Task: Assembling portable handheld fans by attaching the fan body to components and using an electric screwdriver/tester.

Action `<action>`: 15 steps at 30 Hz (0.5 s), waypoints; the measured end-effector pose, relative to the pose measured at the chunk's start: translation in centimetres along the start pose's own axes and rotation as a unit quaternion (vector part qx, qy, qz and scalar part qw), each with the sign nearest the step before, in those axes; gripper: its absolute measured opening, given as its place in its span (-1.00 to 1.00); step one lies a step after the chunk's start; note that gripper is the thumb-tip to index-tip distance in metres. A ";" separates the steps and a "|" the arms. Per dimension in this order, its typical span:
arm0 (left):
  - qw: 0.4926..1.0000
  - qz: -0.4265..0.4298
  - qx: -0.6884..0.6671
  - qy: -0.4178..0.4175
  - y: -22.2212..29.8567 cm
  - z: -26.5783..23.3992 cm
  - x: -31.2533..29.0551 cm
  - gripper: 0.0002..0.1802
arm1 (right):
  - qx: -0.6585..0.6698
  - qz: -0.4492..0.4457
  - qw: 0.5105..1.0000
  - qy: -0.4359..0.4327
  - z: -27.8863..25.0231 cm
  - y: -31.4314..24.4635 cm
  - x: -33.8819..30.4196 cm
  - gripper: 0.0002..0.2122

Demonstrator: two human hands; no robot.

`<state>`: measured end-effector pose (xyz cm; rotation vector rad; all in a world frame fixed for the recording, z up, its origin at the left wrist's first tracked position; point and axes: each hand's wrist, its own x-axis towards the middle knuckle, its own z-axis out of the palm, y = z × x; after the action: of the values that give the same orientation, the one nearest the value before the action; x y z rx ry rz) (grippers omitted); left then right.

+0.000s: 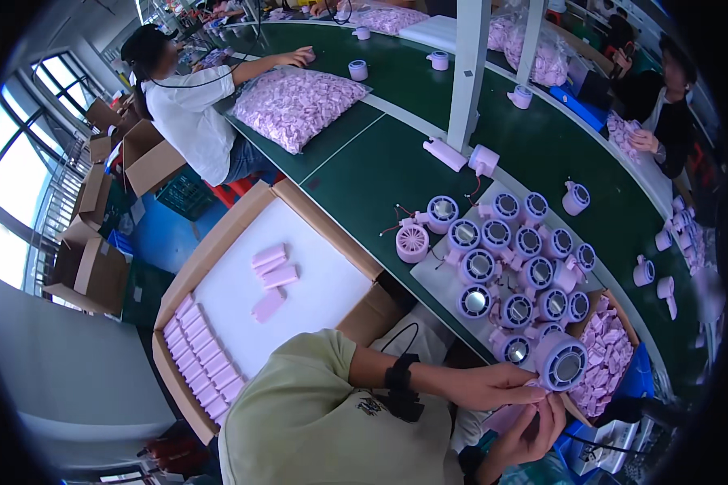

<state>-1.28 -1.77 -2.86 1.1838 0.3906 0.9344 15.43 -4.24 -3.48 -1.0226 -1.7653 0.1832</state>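
Both my hands are together at the lower right around a lilac fan head (561,362), a round ring with a grille and a pale disc at its centre. My left hand (497,386), with a dark band on its wrist, pinches the fan's lower end between thumb and fingers. From below, my right hand (534,432) closes its fingers on that same end; what exactly lies between the fingertips is hidden. Just beyond my hands, several similar fan heads (496,234) with thin wires stand crowded on a pale sheet on the green table.
Right of my hands stands a box of small lilac parts (603,352). A large carton (299,214) at left holds lilac handle pieces (206,356) on white lining. A green conveyor (534,153) curves past a grey post (466,81). A bulging bag (299,105) lies near a co-worker (190,105).
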 end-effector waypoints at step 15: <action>0.983 0.114 0.139 -0.033 0.6 1.7 1.4 -0.55 | 0.424 0.419 0.768 -0.237 -3.8 1.3 -3.0 -0.57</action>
<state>0.49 -1.62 -1.46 1.5351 0.3446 1.0582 19.57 -6.80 -4.65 -1.0180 -1.2222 1.7653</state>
